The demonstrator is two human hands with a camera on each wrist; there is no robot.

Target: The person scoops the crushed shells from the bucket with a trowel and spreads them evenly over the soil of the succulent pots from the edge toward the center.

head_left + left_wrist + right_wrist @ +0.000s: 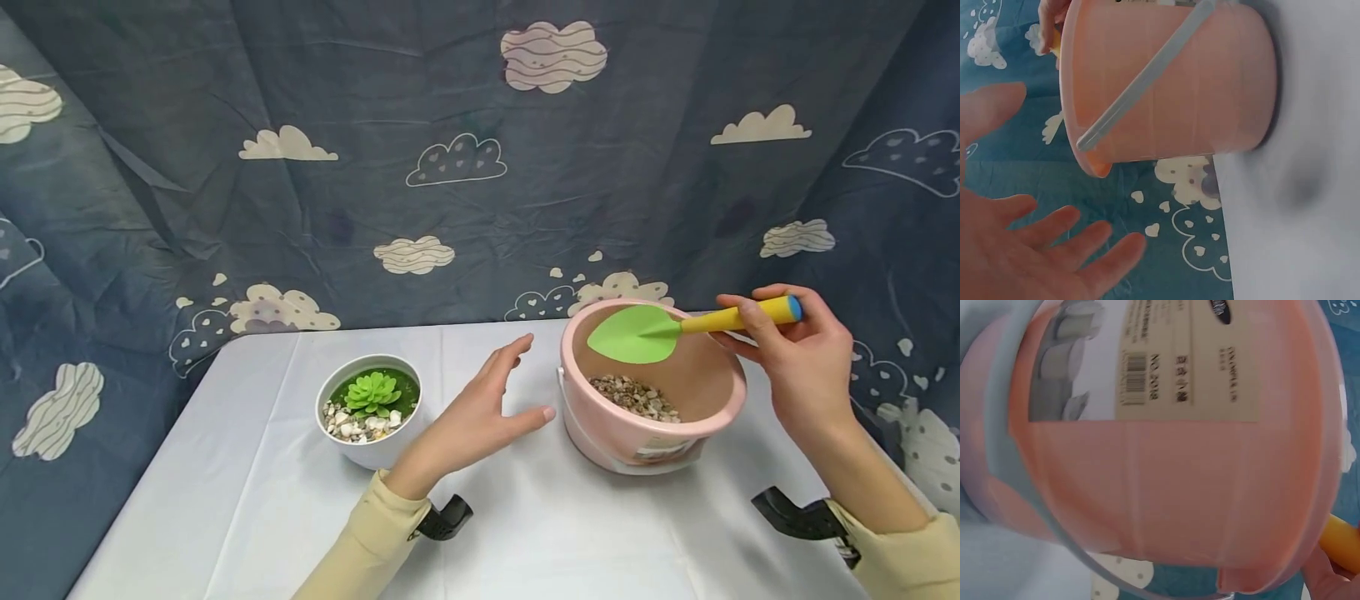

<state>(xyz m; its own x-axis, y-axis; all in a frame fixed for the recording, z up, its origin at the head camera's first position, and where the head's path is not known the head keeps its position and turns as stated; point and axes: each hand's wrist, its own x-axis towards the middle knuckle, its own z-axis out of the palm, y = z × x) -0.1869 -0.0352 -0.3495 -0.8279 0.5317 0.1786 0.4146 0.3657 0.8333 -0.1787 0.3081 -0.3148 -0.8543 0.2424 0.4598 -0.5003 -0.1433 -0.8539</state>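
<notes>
My right hand (802,362) holds a toy trowel (637,335) by its yellow handle with a blue end. The green blade hangs over the mouth of a pink bucket (600,429), with no stones visible on it. Small brown and grey stones (637,398) lie at the bottom of the bucket. My left hand (480,417) is held in the air left of the bucket, apart from it, fingers spread and holding nothing. In the right wrist view the bucket (1185,487) hides most of the right hand; part of the yellow handle (1341,544) shows beside its rim.
A white bowl (375,454) with a green succulent (372,392) and pale pebbles stands left of my left hand. The bucket's grey handle (1147,78) hangs down its side. A dark cloud-patterned curtain (360,67) rises behind the white-covered table (247,500).
</notes>
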